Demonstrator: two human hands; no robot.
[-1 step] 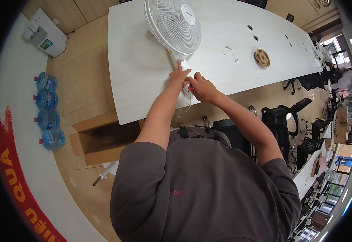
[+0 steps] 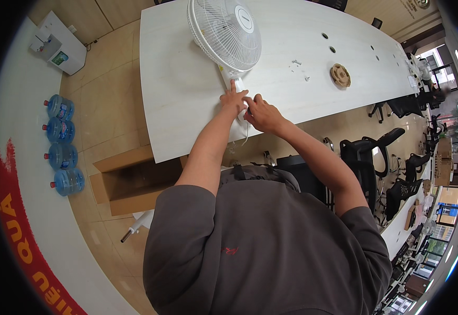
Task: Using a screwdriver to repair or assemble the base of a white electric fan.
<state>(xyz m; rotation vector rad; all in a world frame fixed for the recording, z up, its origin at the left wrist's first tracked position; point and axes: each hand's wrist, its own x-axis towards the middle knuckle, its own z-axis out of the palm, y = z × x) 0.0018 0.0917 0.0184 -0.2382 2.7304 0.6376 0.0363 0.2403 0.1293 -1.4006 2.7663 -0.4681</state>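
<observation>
A white electric fan point(image 2: 229, 34) lies on the white table point(image 2: 286, 31), its round wire cage toward the far edge and its neck pointing at me. My left hand point(image 2: 233, 101) grips the neck, the index finger stretched along it and the thumb reaching right. Close beside it, my right hand point(image 2: 263, 114) is closed around a small dark handle at the neck's near end; the fingers hide most of it, so its kind is unclear. A thin white cord point(image 2: 246, 137) hangs from there over the table's edge.
Small loose parts point(image 2: 306, 79) and a round brown cardboard insert point(image 2: 340, 76) lie right of the fan. An open carton point(image 2: 129, 181) stands on the floor below left, a white pole point(image 2: 139, 223) near it. Blue water bottles point(image 2: 62, 131) line the wall; office chairs point(image 2: 363, 157) stand right.
The piece at my right fingers showed orange-red before and looks dark now. The fingers there have shifted slightly; the left hand and the fan stay in place.
</observation>
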